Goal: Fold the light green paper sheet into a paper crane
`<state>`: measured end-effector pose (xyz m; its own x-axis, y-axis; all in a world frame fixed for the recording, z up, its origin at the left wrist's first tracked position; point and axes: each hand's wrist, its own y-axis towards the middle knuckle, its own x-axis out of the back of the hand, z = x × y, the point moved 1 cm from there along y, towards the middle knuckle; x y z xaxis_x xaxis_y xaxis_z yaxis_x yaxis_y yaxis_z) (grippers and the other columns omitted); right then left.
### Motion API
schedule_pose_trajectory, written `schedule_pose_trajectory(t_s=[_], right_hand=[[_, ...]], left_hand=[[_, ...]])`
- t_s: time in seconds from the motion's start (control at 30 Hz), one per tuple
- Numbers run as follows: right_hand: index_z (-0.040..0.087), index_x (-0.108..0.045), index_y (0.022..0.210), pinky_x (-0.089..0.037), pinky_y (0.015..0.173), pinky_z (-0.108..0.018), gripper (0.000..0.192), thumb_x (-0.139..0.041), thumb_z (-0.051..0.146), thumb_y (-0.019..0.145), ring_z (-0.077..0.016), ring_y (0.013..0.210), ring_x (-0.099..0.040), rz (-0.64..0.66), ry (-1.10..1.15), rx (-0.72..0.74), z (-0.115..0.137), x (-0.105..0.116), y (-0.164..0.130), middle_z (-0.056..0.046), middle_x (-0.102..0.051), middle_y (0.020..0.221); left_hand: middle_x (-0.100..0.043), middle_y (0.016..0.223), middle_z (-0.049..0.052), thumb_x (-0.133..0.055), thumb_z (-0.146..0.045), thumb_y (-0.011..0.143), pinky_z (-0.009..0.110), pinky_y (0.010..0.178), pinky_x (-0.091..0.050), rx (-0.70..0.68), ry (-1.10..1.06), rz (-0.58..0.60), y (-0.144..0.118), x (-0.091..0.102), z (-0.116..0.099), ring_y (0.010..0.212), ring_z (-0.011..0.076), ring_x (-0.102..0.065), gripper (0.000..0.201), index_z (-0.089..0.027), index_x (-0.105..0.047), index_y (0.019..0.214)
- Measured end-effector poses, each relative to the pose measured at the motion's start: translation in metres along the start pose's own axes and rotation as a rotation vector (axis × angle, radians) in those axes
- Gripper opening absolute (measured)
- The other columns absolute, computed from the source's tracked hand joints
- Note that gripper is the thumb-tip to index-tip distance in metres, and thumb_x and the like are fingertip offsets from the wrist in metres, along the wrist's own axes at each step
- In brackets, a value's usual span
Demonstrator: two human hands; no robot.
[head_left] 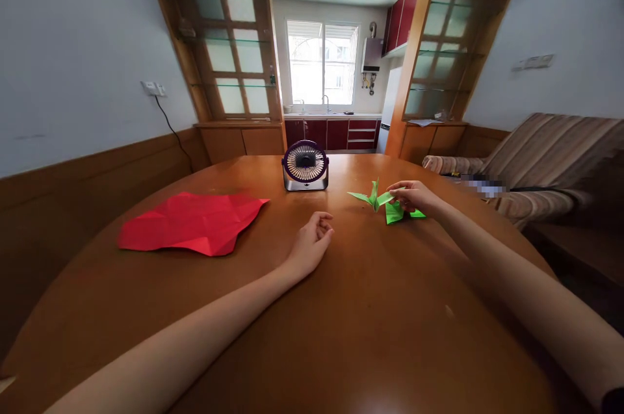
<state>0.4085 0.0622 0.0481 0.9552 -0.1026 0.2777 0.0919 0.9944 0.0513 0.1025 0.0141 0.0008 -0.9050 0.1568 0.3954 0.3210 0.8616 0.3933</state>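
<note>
A bright green origami crane is pinched by one wing between the thumb and fingers of my right hand, its neck and tail pointing up. Just below that hand lies a second piece of folded green paper, partly covered by the fingers; its full shape I cannot make out. My left hand rests on its side on the table near the middle, fingers loosely bent and thumb apart, holding nothing. To its left a creased red sheet of paper lies spread out.
The brown wooden table has a rounded edge. A small purple desk fan stands at its far side, beyond my left hand. A striped armchair is on the right. Past the table are cabinets and a kitchen window.
</note>
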Motion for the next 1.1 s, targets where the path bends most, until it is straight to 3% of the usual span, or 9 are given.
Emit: schedule_pose_trajectory(t_s=[0.17,0.27,0.47,0.67,0.97,1.1], right_hand=[[0.012,-0.061,0.089,-0.025,0.030,-0.018,0.025,-0.073,0.025,0.072,-0.0051,0.033,-0.042,0.027,-0.085,-0.004,-0.004,0.008,0.002,-0.006,-0.070,0.065],[0.012,-0.062,0.090,-0.025,0.029,-0.019,0.026,-0.075,0.027,0.072,-0.0046,0.031,-0.040,0.018,-0.140,0.000,-0.008,0.011,0.005,-0.005,-0.069,0.063],[0.012,-0.066,0.085,-0.022,0.029,-0.018,0.028,-0.076,0.036,0.072,-0.0030,0.029,-0.035,-0.054,-0.259,0.019,-0.009,0.016,0.007,0.000,-0.062,0.054],[0.012,-0.067,0.085,-0.026,0.031,-0.020,0.036,-0.071,0.046,0.076,-0.0050,0.030,-0.038,-0.177,-0.402,0.024,-0.005,0.021,0.006,-0.002,-0.063,0.054],[0.011,-0.067,0.096,-0.033,0.038,-0.023,0.041,-0.062,0.048,0.081,-0.0089,0.035,-0.047,-0.311,-0.528,0.046,-0.008,0.024,0.006,-0.008,-0.068,0.069],[0.010,-0.067,0.099,-0.040,0.050,-0.025,0.038,-0.058,0.043,0.084,-0.0135,0.051,-0.057,-0.451,-0.574,0.117,-0.001,0.029,0.006,-0.012,-0.070,0.082]], left_hand=[[-0.062,0.092,0.001,-0.052,-0.015,0.081,0.025,0.066,-0.043,-0.031,0.101,-0.011,0.027,-0.038,-0.005,0.064,0.0111,-0.053,0.026,-0.019,-0.053,0.106],[-0.063,0.096,0.001,-0.053,-0.016,0.080,0.026,0.067,-0.043,-0.041,0.147,0.017,0.035,-0.049,-0.007,0.064,0.0112,-0.054,0.027,-0.020,-0.054,0.107],[-0.062,0.095,0.001,-0.052,-0.016,0.080,0.026,0.065,-0.044,-0.073,0.124,0.034,0.032,-0.048,-0.005,0.063,0.0111,-0.053,0.025,-0.019,-0.054,0.105],[-0.062,0.094,0.001,-0.052,-0.014,0.079,0.026,0.065,-0.044,-0.065,0.112,0.028,0.032,-0.048,-0.004,0.063,0.0109,-0.053,0.027,-0.020,-0.054,0.105],[-0.061,0.094,0.001,-0.052,-0.014,0.079,0.026,0.065,-0.044,-0.056,0.094,0.024,0.032,-0.049,-0.002,0.062,0.0104,-0.052,0.027,-0.019,-0.054,0.105],[-0.062,0.095,0.002,-0.054,-0.012,0.078,0.026,0.066,-0.045,-0.044,0.070,-0.006,0.034,-0.046,-0.005,0.062,0.0099,-0.052,0.026,-0.018,-0.054,0.104]])
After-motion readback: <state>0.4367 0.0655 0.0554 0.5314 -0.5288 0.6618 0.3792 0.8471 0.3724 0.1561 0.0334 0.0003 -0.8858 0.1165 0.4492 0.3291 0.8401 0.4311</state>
